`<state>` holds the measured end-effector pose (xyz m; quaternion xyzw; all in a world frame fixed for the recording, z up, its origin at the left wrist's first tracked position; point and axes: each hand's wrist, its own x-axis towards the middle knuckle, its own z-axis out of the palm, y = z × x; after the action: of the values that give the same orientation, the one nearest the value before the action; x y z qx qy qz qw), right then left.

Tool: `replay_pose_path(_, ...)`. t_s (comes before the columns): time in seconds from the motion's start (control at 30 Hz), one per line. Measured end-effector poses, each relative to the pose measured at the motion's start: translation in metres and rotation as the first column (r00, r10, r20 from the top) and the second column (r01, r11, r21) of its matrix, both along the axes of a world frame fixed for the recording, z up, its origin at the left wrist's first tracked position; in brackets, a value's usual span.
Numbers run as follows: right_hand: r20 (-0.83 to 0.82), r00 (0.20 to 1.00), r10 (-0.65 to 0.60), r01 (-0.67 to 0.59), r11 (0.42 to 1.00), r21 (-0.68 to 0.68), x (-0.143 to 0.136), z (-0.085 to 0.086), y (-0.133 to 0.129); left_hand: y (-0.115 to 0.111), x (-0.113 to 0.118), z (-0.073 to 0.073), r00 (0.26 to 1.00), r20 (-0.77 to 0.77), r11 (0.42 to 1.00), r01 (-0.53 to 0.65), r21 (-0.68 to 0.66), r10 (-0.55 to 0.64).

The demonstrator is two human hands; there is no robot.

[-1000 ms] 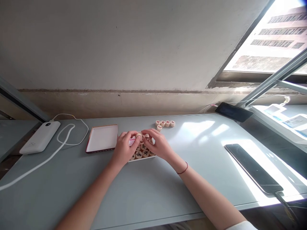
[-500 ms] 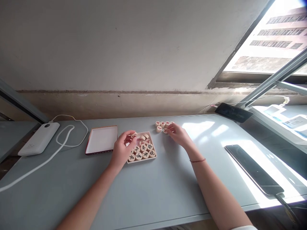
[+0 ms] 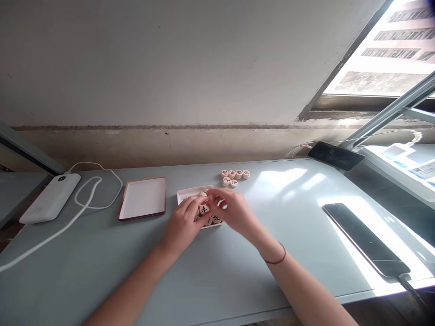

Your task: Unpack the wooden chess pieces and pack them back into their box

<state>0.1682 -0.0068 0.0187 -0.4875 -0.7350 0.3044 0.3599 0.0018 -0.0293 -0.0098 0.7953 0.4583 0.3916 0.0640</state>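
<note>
Left grip [image 3: 183, 221] and right grip [image 3: 237, 212] curl over box [image 3: 182, 195]

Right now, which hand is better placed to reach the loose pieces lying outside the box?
Likely the right hand: it is nearer the loose pieces, which lie beyond it on the desk. The left hand, at the box, would probably have to get past the right.

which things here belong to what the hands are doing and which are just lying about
In use:
box
pieces inside
pieces outside
likely the open lid

Just lying about:
power bank
white cable
near phone
far phone
</note>
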Motion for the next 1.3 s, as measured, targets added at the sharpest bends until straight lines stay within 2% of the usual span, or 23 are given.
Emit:
replay_pose_path(0.07, -0.010, 0.987, -0.163, 0.163, 0.984, 0.074, 0.022, -0.010, 0.016, 0.001, -0.002, -0.001, 1.000, -0.015, 1.000, 0.000, -0.013, 0.000)
replay_pose_path(0.13, 0.064, 0.944, -0.324, 0.313, 0.940, 0.134, 0.045, -0.020, 0.033, 0.002, -0.004, -0.001, 1.000, -0.020, 0.999, -0.013, -0.043, 0.012)
replay_pose_path(0.2, 0.151, 0.913, -0.380, 0.360, 0.922, 0.144, 0.060, -0.028, 0.044, 0.003, -0.006, 0.000, 1.000, -0.020, 0.997, -0.022, -0.072, 0.021)
replay_pose_path(0.27, 0.204, 0.899, -0.386, 0.368, 0.922, 0.122, 0.065, -0.034, 0.049, 0.003, -0.007, 0.000, 1.000, -0.017, 0.996, -0.021, -0.086, 0.020)
replay_pose_path(0.43, 0.236, 0.890, -0.391, 0.391, 0.919, 0.048, 0.056, -0.043, 0.049, 0.005, -0.009, 0.000, 1.000, -0.016, 0.995, -0.026, -0.094, 0.025)
replay_pose_path(0.67, 0.149, 0.893, -0.424, 0.422, 0.905, 0.044, 0.059, -0.049, 0.054, 0.007, -0.012, -0.001, 0.999, -0.038, 0.995, -0.040, -0.091, 0.036)
replay_pose_path(0.77, 0.142, 0.887, -0.439, 0.429, 0.898, 0.097, 0.058, -0.046, 0.053, 0.010, -0.013, -0.002, 0.997, -0.063, 0.994, -0.048, -0.093, 0.042)
replay_pose_path(0.87, 0.109, 0.913, -0.393, 0.363, 0.906, 0.218, 0.048, -0.039, 0.047, 0.016, -0.013, -0.001, 0.987, -0.156, 0.988, -0.069, -0.136, 0.047)
replay_pose_path(1.0, 0.098, 0.989, -0.114, 0.086, 0.964, 0.253, 0.025, -0.033, 0.037, 0.023, -0.009, 0.002, 0.954, -0.296, 0.975, -0.102, -0.199, 0.040)
replay_pose_path(1.1, 0.128, 0.990, 0.059, -0.086, 0.973, 0.214, 0.013, -0.033, 0.031, 0.023, -0.006, 0.004, 0.940, -0.340, 0.973, -0.097, -0.208, 0.021)
replay_pose_path(1.17, 0.152, 0.983, 0.102, -0.130, 0.974, 0.187, 0.010, -0.034, 0.029, 0.022, -0.004, 0.004, 0.937, -0.349, 0.973, -0.101, -0.206, 0.023)
replay_pose_path(1.3, 0.172, 0.981, 0.093, -0.124, 0.977, 0.175, 0.010, -0.033, 0.029, 0.021, -0.005, 0.003, 0.940, -0.341, 0.975, -0.092, -0.201, 0.019)
